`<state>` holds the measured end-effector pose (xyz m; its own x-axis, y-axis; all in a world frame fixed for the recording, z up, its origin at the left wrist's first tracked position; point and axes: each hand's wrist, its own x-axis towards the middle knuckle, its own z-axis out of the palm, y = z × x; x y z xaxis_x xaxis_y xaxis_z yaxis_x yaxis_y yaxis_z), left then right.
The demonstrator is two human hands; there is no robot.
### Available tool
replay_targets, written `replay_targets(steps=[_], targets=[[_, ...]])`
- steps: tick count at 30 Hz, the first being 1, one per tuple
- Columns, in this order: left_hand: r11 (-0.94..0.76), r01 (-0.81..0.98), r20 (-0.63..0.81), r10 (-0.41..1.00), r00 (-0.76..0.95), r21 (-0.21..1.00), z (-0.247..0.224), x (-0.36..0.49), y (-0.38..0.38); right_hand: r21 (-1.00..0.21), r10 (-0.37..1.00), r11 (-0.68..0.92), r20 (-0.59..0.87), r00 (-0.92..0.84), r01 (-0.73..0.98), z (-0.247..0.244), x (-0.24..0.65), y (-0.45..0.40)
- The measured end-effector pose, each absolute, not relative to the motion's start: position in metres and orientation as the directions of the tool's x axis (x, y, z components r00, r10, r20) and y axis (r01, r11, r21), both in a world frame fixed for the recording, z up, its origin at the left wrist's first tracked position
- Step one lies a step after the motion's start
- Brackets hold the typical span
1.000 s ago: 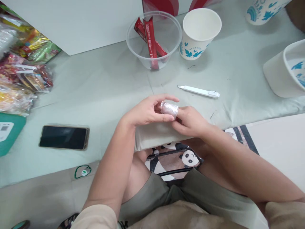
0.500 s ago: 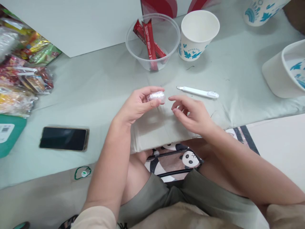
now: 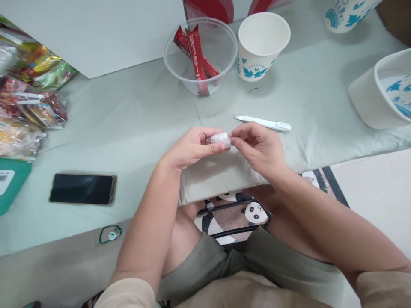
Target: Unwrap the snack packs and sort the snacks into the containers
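A small roll in clear, shiny plastic wrap [image 3: 219,139] lies between the thumb and fingers of my left hand [image 3: 195,147]. My right hand [image 3: 259,147] pinches the right end of this wrap with thumb and forefinger. Behind my right hand, a white cutter [image 3: 265,123] rests on the cloth, its tip pointing left. Farther back stands a clear round tub [image 3: 189,83] with several red sachets [image 3: 198,60] in it, and a white paper cup [image 3: 257,68] with blue leaves is beside it.
A black phone [image 3: 82,188] lies at the left on the pale green cloth [image 3: 128,111]. Packaged snacks [image 3: 41,107] and a green item [image 3: 14,184] are at the far left. Another paper cup [image 3: 348,17] and a white tub [image 3: 369,98] stand at the right.
My right hand has closed its fingers on the end of the wrapped roll. My left hand has moved slightly right and nearer to me with the roll. The view has shifted a little.
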<state>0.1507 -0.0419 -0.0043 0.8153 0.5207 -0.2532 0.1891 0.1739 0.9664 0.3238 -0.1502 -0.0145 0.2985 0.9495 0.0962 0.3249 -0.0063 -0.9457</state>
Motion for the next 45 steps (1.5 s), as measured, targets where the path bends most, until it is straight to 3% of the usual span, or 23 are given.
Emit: replay_targets(steps=[6,13,17,21,25,33,45], targets=[[0.2,0.229,-0.295,0.433,0.852,0.953,-0.008,0.153,-0.046,-0.952,0.964,-0.06,0.023,0.266,0.3,-0.016,0.324,-0.147],[0.187,0.206,-0.278,0.625,0.729,0.961,-0.011,0.157,-0.049,-0.965,0.981,-0.008,0.043,0.187,0.262,-0.016,0.325,-0.149],[0.204,0.196,-0.281,0.604,0.746,0.959,-0.01,0.156,-0.05,-0.981,0.992,-0.03,-0.006,0.126,0.191,-0.018,0.327,-0.147],[0.269,0.14,-0.283,0.623,0.73,0.953,-0.008,0.154,-0.049,-0.991,0.978,-0.051,-0.024,0.208,0.125,-0.021,0.327,-0.146],[0.22,0.1,-0.227,0.682,0.695,0.97,-0.011,0.156,-0.046,-0.995,0.962,-0.03,-0.004,0.273,0.093,-0.022,0.327,-0.145],[0.18,0.03,-0.159,0.765,0.624,0.983,-0.013,0.162,-0.048,-0.998,0.97,-0.025,-0.037,0.242,-0.051,-0.022,0.324,-0.144],[0.17,0.051,-0.164,0.758,0.631,0.984,-0.011,0.159,-0.05,-1.0,0.969,-0.019,-0.014,0.247,0.018,-0.024,0.319,-0.137]])
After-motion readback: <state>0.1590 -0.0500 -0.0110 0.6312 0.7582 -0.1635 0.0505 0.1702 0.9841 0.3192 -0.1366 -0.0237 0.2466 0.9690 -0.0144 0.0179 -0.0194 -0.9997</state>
